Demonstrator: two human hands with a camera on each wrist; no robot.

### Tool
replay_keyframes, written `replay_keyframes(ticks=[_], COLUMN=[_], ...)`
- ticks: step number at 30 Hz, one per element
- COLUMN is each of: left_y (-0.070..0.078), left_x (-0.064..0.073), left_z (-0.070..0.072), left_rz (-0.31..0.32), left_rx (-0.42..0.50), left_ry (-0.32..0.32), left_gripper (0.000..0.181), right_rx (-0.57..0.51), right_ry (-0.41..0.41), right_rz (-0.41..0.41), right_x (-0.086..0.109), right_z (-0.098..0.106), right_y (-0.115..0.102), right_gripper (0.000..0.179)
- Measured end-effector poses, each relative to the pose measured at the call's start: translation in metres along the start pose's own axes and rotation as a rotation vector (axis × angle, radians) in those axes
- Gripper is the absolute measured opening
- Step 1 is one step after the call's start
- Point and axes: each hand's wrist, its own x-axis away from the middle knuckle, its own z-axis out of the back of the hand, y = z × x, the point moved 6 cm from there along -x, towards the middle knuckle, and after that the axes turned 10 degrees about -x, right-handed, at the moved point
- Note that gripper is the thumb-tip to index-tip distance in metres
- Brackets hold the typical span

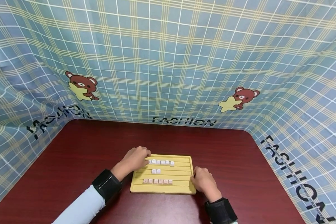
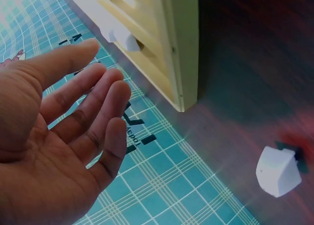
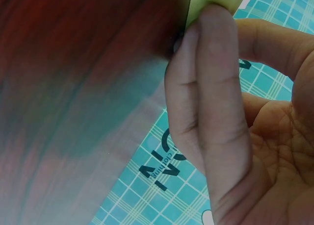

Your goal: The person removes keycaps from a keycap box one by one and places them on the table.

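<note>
A yellow ridged tray (image 1: 182,171) lies on the table, holding keycaps in three rows. White keycaps (image 1: 163,162) fill much of the back row, two more white keycaps (image 1: 156,171) sit in the middle, and pale pinkish keycaps (image 1: 161,181) line the front. My left hand (image 1: 137,158) hovers over the tray's back left corner beside the leftmost white keycap. In the left wrist view its fingers are loosely bent, with nothing between them and the thumb. My right hand (image 1: 203,179) grips the tray's right edge, fingers (image 3: 221,78) against the outer side.
One loose white keycap (image 2: 278,171) lies on the table outside the tray in the left wrist view. The dark red table (image 1: 100,137) meets a blue checked cloth (image 1: 168,77) at the back and sides.
</note>
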Motion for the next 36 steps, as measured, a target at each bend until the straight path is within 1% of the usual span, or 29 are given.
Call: replay_keyframes(ticks=[3, 9, 12, 16, 20, 26, 29, 33, 35, 36], left_y=[-0.001, -0.001, 0.0, 0.001, 0.001, 0.001, 0.002, 0.003, 0.003, 0.002], left_x=[0.0, -0.001, 0.0, 0.0, -0.001, -0.002, -0.002, -0.003, -0.004, -0.004], left_z=[-0.002, -0.01, -0.013, -0.015, -0.016, -0.019, -0.02, -0.021, -0.022, -0.022], left_rz=[-0.005, 0.004, 0.002, -0.002, 0.004, -0.004, -0.015, -0.026, -0.023, -0.02], left_rx=[0.005, -0.001, -0.007, -0.015, -0.023, -0.005, -0.006, -0.021, -0.026, -0.028], left_ry=[0.004, -0.023, -0.027, -0.026, -0.035, -0.035, -0.03, -0.02, -0.02, -0.023], left_gripper=[0.021, 0.019, 0.019, 0.019, 0.014, 0.013, 0.003, 0.017, 0.019, 0.016], right_rx=[0.001, -0.003, -0.005, -0.008, -0.013, -0.003, -0.009, -0.009, -0.005, -0.005], right_ry=[0.004, -0.01, -0.01, -0.006, -0.004, 0.002, -0.007, -0.003, 0.0, 0.0], right_rz=[-0.005, -0.01, -0.006, -0.005, 0.002, -0.01, -0.025, -0.016, -0.009, -0.008], right_x=[-0.001, 0.0, 0.001, 0.002, 0.002, 0.0, -0.001, 0.0, 0.0, 0.0], right_z=[0.0, -0.001, -0.002, -0.001, 0.0, -0.001, -0.002, -0.002, -0.001, -0.001], right_y=[-0.001, -0.002, -0.001, -0.001, -0.001, 0.0, 0.001, 0.001, 0.0, 0.0], right_gripper=[0.016, 0.015, 0.016, 0.017, 0.017, 0.017, 0.017, 0.017, 0.016, 0.016])
